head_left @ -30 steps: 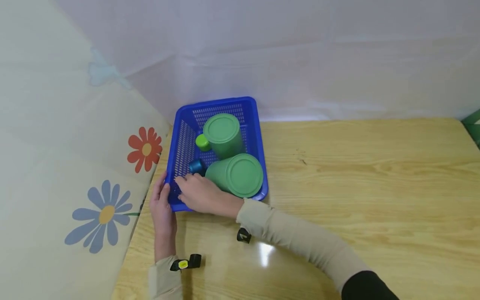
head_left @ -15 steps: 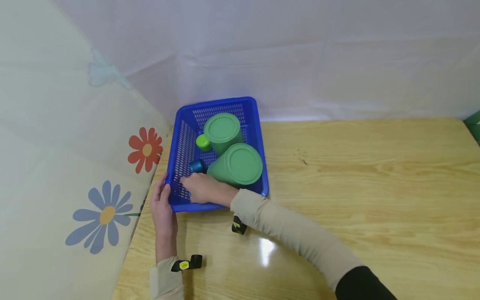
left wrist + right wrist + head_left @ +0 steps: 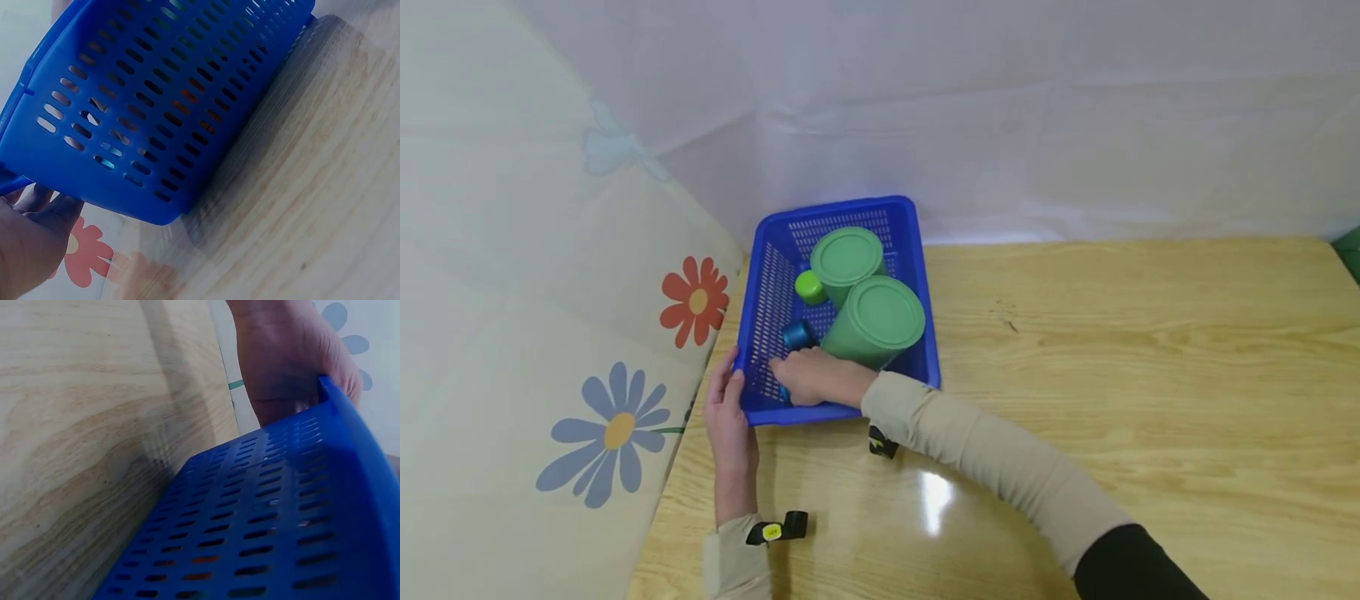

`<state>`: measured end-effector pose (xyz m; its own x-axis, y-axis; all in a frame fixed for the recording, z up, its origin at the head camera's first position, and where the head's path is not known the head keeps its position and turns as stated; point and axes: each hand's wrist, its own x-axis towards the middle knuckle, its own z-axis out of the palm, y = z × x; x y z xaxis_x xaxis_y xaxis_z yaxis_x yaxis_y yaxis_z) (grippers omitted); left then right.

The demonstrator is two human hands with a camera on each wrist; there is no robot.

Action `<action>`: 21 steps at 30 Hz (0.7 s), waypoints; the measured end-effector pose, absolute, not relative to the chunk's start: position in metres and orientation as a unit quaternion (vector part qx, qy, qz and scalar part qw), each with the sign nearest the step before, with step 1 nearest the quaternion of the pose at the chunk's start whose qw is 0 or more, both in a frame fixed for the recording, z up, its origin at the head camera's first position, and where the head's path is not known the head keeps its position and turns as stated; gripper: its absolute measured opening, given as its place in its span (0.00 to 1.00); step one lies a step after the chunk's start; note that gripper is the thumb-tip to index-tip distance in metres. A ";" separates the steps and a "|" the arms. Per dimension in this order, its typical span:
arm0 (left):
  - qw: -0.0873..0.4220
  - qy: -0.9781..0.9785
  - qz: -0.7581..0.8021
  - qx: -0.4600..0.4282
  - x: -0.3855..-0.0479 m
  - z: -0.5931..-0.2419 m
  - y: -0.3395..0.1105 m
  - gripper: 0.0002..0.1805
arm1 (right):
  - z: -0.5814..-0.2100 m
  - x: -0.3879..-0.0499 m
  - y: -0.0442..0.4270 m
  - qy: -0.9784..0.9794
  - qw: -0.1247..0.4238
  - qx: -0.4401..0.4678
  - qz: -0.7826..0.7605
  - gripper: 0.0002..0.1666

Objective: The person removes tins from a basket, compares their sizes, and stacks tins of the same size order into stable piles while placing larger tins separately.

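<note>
A blue slotted basket (image 3: 842,414) stands on the table, its side also filling much of the left wrist view (image 3: 131,200). My left hand (image 3: 730,429) grips its rim near the front left corner, fingers outside. My right hand (image 3: 820,377) reaches down inside the front left part, beside a small bright-blue thing (image 3: 785,392); its fingertips are hidden, so its hold is unclear. Just behind it lies a dark blue cylinder (image 3: 797,334). To the right, a green lidded canister (image 3: 886,312) leans against another green canister (image 3: 847,257), with a lime-green piece (image 3: 810,287) at left.
Flower-patterned cloth (image 3: 617,431) borders the table on the left, and pale cloth (image 3: 1000,167) hangs behind. Wooden tabletop (image 3: 1112,358) extends right of the basket. Orange bits (image 3: 189,97) show through the basket's slots. Something green (image 3: 1351,250) stands at the far right edge.
The nearer green canister has shifted backward and stands less tilted, now touching the other one. My right hand has moved slightly right, its fingers deeper in the basket. My left hand keeps its place.
</note>
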<state>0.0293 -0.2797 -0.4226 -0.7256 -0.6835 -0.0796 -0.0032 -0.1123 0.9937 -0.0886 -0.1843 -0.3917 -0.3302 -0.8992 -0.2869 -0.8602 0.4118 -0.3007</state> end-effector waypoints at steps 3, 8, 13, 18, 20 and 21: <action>0.247 -0.622 -0.689 0.277 0.029 -0.423 -0.279 0.23 | -0.393 -0.090 -0.184 0.808 0.201 -0.553 -0.033 0.30; 0.253 -0.621 -0.686 0.281 0.029 -0.423 -0.279 0.23 | -0.387 -0.093 -0.178 0.798 0.168 -0.577 -0.041 0.32; 0.259 -0.616 -0.693 0.271 0.026 -0.425 -0.279 0.23 | -0.366 -0.100 -0.161 0.798 0.142 -0.581 -0.074 0.39; 0.257 -0.613 -0.697 0.271 0.026 -0.428 -0.280 0.24 | -0.337 -0.111 -0.133 0.800 0.133 -0.571 -0.129 0.42; 0.260 -0.609 -0.696 0.276 0.027 -0.428 -0.281 0.23 | -0.326 -0.116 -0.121 0.800 0.136 -0.562 -0.161 0.43; 0.263 -0.607 -0.697 0.278 0.027 -0.428 -0.281 0.23 | -0.320 -0.118 -0.115 0.799 0.138 -0.557 -0.177 0.44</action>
<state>0.0270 -0.2810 -0.4285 -0.7070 -0.7039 -0.0691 0.0279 -0.1253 0.9917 -0.1177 -0.1145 -0.3195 -0.3412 -0.9397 -0.0234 -0.8415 0.3164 -0.4378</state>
